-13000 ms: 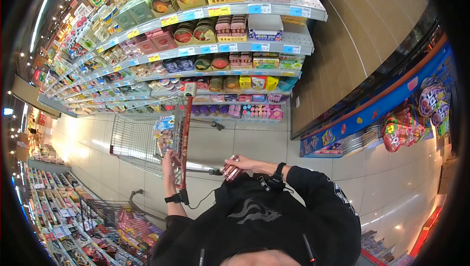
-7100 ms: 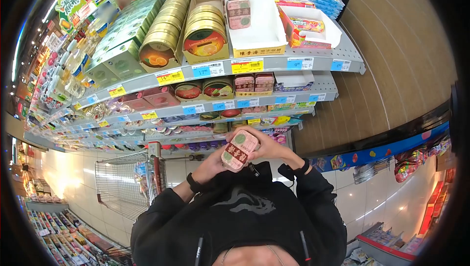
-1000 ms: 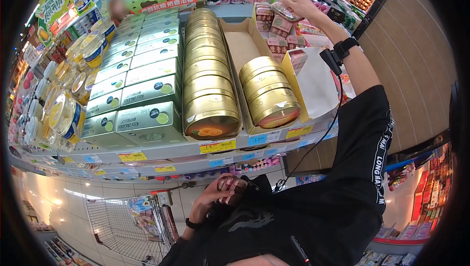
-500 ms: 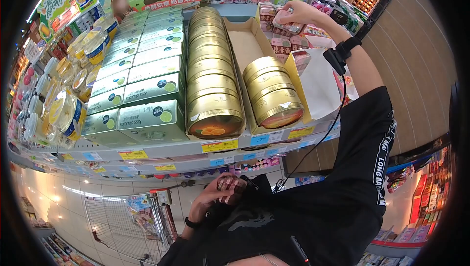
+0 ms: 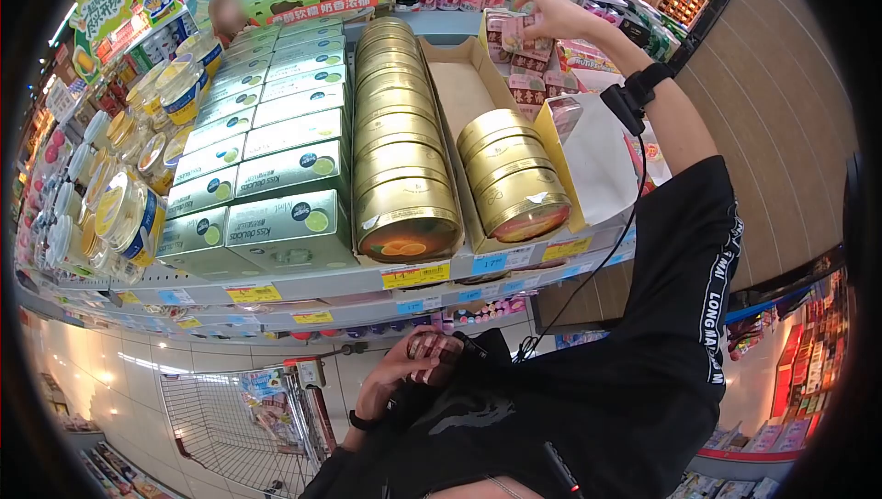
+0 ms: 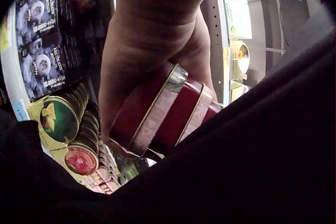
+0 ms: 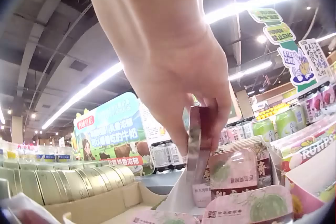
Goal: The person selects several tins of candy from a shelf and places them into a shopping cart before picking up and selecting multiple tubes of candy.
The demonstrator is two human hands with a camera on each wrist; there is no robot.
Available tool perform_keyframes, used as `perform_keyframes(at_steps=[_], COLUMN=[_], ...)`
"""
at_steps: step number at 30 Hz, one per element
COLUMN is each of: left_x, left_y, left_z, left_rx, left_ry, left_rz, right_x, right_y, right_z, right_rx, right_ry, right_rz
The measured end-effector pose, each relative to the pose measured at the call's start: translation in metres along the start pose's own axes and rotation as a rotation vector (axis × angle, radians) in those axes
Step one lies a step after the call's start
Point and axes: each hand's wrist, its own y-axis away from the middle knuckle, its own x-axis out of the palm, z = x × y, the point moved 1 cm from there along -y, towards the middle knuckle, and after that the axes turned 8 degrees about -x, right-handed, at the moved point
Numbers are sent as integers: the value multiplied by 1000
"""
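My left hand [image 5: 393,372] grips a stack of small pink tins with dark red bands [image 5: 435,354] close against the black top. In the left wrist view my fingers curl round these stacked tins [image 6: 165,116], and the sweatshirt hides part of them. My right hand [image 5: 559,19] reaches to the back of the top shelf. Between thumb and fingers it pinches one similar tin [image 7: 198,142], held on edge over the display box. More pink tins [image 7: 233,169] lie in that box beneath and beside my fingers.
Gold round tins [image 5: 404,196] and green mint boxes [image 5: 285,228] fill the shelf to the left. A white-lined carton [image 5: 597,154] stands at the front right. Below is a shopping cart [image 5: 230,416] with goods inside. A black cable [image 5: 588,283] hangs from my right wrist.
Earlier both hands held the tins in front of me; now the left holds the stack alone. Over the last second, the right hand's tin has tilted from lying flat to standing on edge.
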Motion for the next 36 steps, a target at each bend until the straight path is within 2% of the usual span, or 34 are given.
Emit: perform_keyframes(at_steps=[2, 5, 8, 11, 15, 17, 23, 25, 31, 33, 36], left_x=[-1, -1, -2, -4, -3, -2, -4, -5, -2, -4, -4], left_y=[0, -1, 0, -1, 1, 3, 0, -2, -3, -2, -1], left_z=[1, 1, 2, 4, 4, 1, 6, 6, 5, 6, 6], left_rx=[3, 4, 0, 4, 23, 24, -6, -11, -15, -31, -30], left_ry=[13, 24, 36, 47, 30, 50, 38, 32, 43, 40, 12], left_rz=[8, 25, 35, 39, 18, 25, 23, 18, 28, 39, 11], right_x=[-7, -5, 9, 18, 24, 22, 25, 24, 15, 18, 25], right_y=[-3, -8, -19, -21, -22, -19, -21, -18, -11, -10, -8], right_z=[10, 24, 16, 22, 19, 16, -10, -10, -8, -4, 8], right_rx=[8, 33, -65, -99, -78, -60, 34, 70, 64, 14, 65], right_ry=[61, 123, -8, 99, 21, -127, -59, -116, 43, -53, -73], right_rz=[-147, -246, -278, -308, -351, -473, -528, -501, -342, -292, -186])
